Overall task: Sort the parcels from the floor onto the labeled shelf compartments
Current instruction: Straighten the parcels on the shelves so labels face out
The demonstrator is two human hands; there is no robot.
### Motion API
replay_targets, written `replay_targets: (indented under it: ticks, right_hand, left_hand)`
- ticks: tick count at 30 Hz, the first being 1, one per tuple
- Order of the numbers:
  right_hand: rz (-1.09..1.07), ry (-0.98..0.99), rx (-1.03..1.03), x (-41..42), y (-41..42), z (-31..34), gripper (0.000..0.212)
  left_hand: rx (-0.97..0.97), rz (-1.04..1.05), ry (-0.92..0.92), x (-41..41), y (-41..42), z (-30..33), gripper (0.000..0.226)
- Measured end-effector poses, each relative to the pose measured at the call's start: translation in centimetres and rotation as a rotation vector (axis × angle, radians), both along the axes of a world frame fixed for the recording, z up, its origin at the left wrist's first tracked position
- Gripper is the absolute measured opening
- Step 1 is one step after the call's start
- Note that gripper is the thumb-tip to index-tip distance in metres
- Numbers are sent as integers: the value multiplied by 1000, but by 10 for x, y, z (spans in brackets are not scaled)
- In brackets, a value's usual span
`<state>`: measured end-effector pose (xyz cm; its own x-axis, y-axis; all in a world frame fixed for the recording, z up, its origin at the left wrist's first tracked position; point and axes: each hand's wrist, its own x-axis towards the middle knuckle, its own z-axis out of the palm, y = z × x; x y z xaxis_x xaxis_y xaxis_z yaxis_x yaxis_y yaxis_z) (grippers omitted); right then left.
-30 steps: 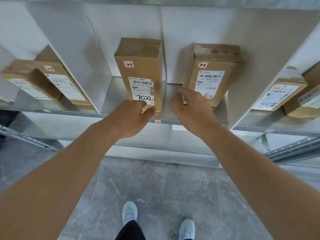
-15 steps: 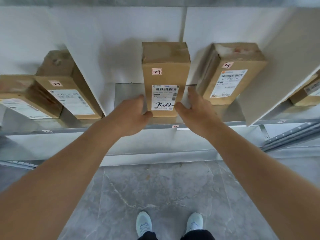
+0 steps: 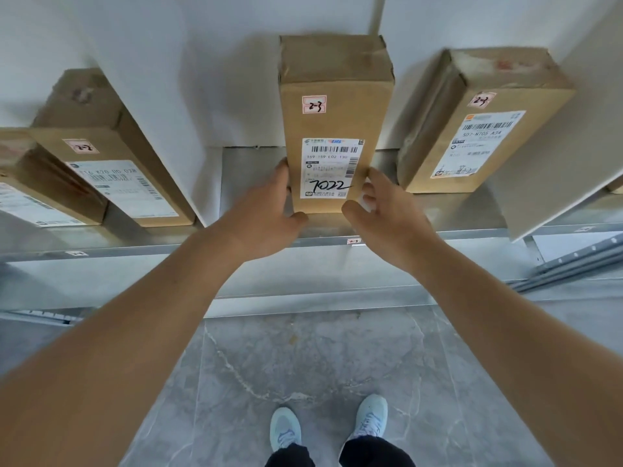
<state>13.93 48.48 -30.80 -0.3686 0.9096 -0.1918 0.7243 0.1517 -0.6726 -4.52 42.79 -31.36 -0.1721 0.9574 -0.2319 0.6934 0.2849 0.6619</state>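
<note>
A tall brown parcel [image 3: 335,129] stands upright on the shelf [image 3: 438,234], in the middle compartment. It has a small pink sticker that reads "2-3", and a white shipping label with a barcode, the letters "EMS", and "7022" written by hand in black. Both hands are on its bottom end. The left hand [image 3: 266,217] presses the parcel's side at 9 o'clock, with its thumb curled under the front edge. The right hand [image 3: 384,214] holds the side at 3 o'clock, fingers bent round the corner and thumb at the front. At 3 o'clock from this parcel, in the same compartment, a second parcel [image 3: 485,129] leans tilted; its sticker also reads "2-3" and its label shows "507-N705 A34". A small tag [image 3: 354,241] on the shelf's front edge, just below the hands, reads "2-3" too. A white divider [image 3: 161,112] stands at 9 o'clock, and past it two more parcels lie tilted. The nearer one [image 3: 111,163] has a "2-2" sticker, and the farther one [image 3: 33,190] is cut off by the picture's edge. That makes four parcels counted in all. At 6 o'clock is the grey marble floor [image 3: 303,365], with two pale blue shoes [image 3: 371,417] on it.
</note>
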Motion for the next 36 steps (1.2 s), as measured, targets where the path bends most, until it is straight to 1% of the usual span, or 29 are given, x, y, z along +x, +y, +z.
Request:
replay_targets:
  ticks: [6,14,22,25,27,28,31,32,33,35,36]
  right_hand:
    - [9,30,-6,-4,11,0,49]
    - [6,47,-15,-9,20,-3,48]
    - [1,55,-28,-9,30,-7,51]
    - [-3,62,-36,-8,31,-8,54]
    - [-6,64,-31,-7,30,-7,54]
    - [-5,56,-29,-6,30,-7,53]
    - [9,-15,-45,-1,24,-6,46]
    - [8,-40,-58,2,22,-6,43]
    - [3,-61,-71,4,18,-6,41]
    - [-4,-104,-71,7,9,-4,43]
    - [0,-123,-56,7,2,-1,45]
  left_hand:
    - [19,33,-40,-6,9,-8,80]
    - [35,91,-111,-6,22,-10,78]
    - [32,130,-128,-4,26,-10,78]
    - [21,134,-91,-4,25,-9,80]
    - [18,102,-70,-5,24,-9,80]
    - [2,77,-29,-7,22,-9,79]
    - [-116,43,199,-10,15,-7,87]
    - [-135,39,230,-10,12,-7,85]
    - [-139,32,240,-9,8,-4,78]
    - [-123,19,242,-7,-1,3,51]
    - [-116,21,237,-6,-6,7,40]
